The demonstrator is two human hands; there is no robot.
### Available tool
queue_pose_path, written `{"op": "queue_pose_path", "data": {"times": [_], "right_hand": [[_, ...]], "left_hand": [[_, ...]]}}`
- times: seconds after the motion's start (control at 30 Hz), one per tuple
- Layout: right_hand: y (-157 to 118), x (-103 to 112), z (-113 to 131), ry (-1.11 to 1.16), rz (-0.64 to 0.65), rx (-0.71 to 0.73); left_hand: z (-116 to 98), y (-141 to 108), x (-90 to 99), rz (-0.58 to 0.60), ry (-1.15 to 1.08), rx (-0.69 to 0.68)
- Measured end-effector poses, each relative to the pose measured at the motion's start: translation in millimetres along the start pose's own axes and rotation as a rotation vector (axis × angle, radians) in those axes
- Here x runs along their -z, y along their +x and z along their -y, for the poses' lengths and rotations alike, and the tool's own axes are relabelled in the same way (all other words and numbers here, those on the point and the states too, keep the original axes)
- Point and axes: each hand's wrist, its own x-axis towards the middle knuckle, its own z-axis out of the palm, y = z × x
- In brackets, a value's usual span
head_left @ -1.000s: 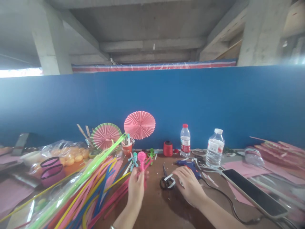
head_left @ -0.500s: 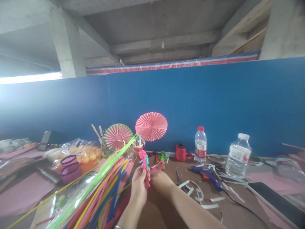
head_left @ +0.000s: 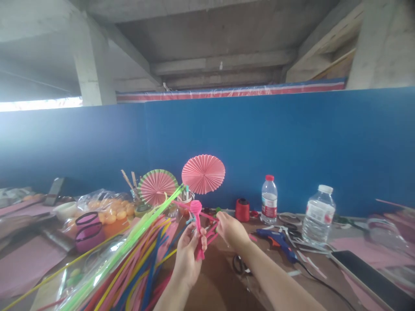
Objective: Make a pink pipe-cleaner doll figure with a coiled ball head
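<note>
My left hand (head_left: 190,248) is wrapped round a bright pink piece (head_left: 196,207) with a rounded head and a long stem, held upright at the middle of the table. To its right, my right hand (head_left: 231,229) pinches pink strips (head_left: 212,226) that stretch between the two hands. Just left of my left forearm lies a bundle of coloured pipe cleaners (head_left: 139,263), with light green ones on top. Black-handled scissors (head_left: 239,264) lie beneath my right forearm.
Pleated paper fans (head_left: 203,174) stand at the back near a pen cup. A red spool (head_left: 242,210), two bottles (head_left: 269,201), a blue glue gun (head_left: 277,242) and a phone (head_left: 369,276) are on the right. Orange balls (head_left: 112,211) lie in plastic at the left.
My right hand has moved right and slightly up, away from my left hand, drawing the pink strips out. The view has shifted a little, and the scissors' handles now show.
</note>
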Motion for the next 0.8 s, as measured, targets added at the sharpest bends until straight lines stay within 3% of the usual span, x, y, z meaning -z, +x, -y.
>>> {"op": "queue_pose_path", "data": {"times": [0.2, 0.37, 0.5, 0.8], "right_hand": [[-28, 43, -29, 0.112, -0.009, -0.093], [-58, 47, -42, 0.200, 0.048, -0.096], [-66, 45, -39, 0.273, 0.018, -0.100], [-70, 57, -16, 0.415, -0.003, -0.010]], "left_hand": [[8, 4, 7.3, -0.075, 0.004, -0.013], [14, 6, 15.3, -0.181, 0.029, -0.063], [21, 4, 16.9, -0.211, 0.066, -0.056], [32, -4, 8.8, -0.127, 0.155, 0.018]]}}
